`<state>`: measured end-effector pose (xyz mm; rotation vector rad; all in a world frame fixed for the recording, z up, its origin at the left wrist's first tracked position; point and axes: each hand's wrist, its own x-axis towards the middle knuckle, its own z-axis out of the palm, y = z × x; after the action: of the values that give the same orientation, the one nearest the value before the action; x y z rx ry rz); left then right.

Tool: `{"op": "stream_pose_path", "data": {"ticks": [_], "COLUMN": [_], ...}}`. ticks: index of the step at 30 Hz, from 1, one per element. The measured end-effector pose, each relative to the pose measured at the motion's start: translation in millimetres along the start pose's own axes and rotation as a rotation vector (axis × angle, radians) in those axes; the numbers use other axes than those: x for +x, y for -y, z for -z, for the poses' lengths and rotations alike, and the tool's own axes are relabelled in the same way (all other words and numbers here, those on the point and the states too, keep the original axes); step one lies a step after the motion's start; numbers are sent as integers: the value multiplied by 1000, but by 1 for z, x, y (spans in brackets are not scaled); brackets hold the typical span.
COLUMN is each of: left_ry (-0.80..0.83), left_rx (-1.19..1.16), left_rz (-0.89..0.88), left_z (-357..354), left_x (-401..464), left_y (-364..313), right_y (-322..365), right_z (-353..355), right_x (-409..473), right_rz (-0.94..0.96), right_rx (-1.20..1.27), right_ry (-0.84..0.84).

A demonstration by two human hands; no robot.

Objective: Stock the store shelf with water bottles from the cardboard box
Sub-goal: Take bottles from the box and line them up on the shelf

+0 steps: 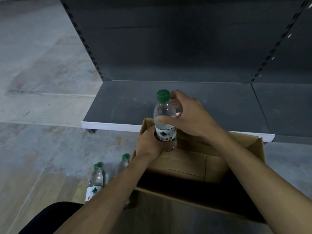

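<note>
Head view. A clear water bottle (165, 122) with a green cap (163, 95) is held upright above the far-left corner of the open cardboard box (199, 168). The left hand (148, 146) wraps its grip around the bottle's lower body; the right hand (187, 115) grips the upper body, thumb across the front, fingers behind the neck. The white label shows a green triangle over red Chinese characters, partly covered. Beyond the box lies the dark shelf (128, 103). Left of the box, two more bottles (95, 181) stand on the floor (42, 141).
</note>
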<state>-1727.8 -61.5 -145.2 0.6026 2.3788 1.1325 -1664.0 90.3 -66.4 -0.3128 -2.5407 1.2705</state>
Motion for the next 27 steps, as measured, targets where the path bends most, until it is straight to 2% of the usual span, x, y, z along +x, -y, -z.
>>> {"op": "stream_pose_path", "data": {"ticks": [5, 9, 14, 16, 21, 27], "left_ry": [-5, 60, 146, 151, 134, 76], "left_rx": [-44, 77, 162, 175, 158, 117], "left_rz": [30, 78, 98, 89, 22, -70], "left_z": [21, 73, 181, 232, 344, 447], "left_x": [-18, -44, -82, -93, -112, -130], "left_y": [-36, -102, -242, -306, -452, -582], "right_y": [44, 115, 266, 332, 481, 618], "right_z": [30, 76, 172, 216, 316, 406], "right_x": [3, 4, 24, 38, 76, 109], "right_rz": [-45, -121, -147, -154, -114, -52], "right_rx": [-91, -65, -94, -87, -56, -91], "right_ry": [-23, 10, 3, -49, -124, -165]}}
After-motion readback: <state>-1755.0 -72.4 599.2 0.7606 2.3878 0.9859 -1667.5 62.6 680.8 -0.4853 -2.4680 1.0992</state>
